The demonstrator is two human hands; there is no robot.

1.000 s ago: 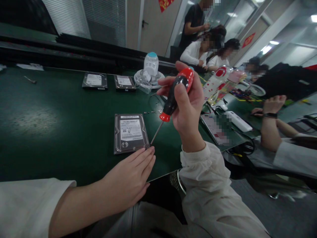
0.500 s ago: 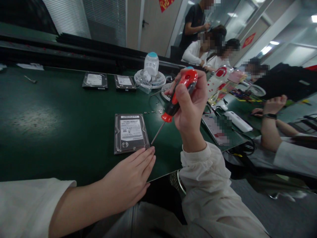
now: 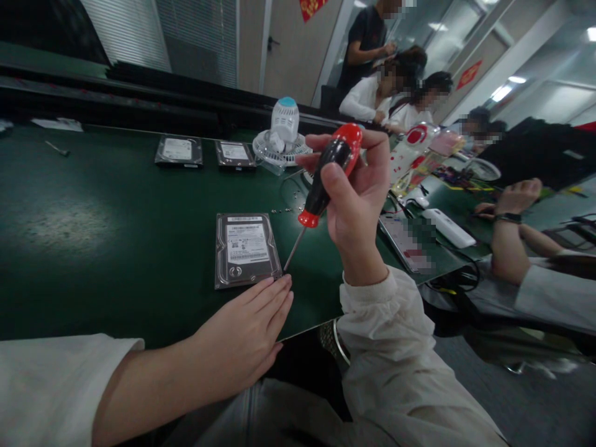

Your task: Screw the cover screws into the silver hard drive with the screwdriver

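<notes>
A hard drive (image 3: 246,250) with a white label lies label up on the green table in front of me. My left hand (image 3: 249,323) rests with fingers stretched out along its near edge, fingertips by the near right corner. In my right hand (image 3: 356,192) is a red and black screwdriver (image 3: 328,177), gripped by its handle between thumb and fingers. The shaft slants down to that corner, where the tip meets the drive right beside my left fingertips. Whether the tip sits in a screw is too small to tell.
Several small screws (image 3: 288,210) lie beyond the drive. Two more hard drives (image 3: 178,151) and a white fan (image 3: 285,121) stand farther back. To the right are a phone (image 3: 405,242), a white power bank (image 3: 447,228) and a co-worker's arm (image 3: 512,236).
The screwdriver handle has turned in my right hand, showing more black, and leans slightly farther left. My right fingers have shifted around it. My left hand and the drive stay in place.
</notes>
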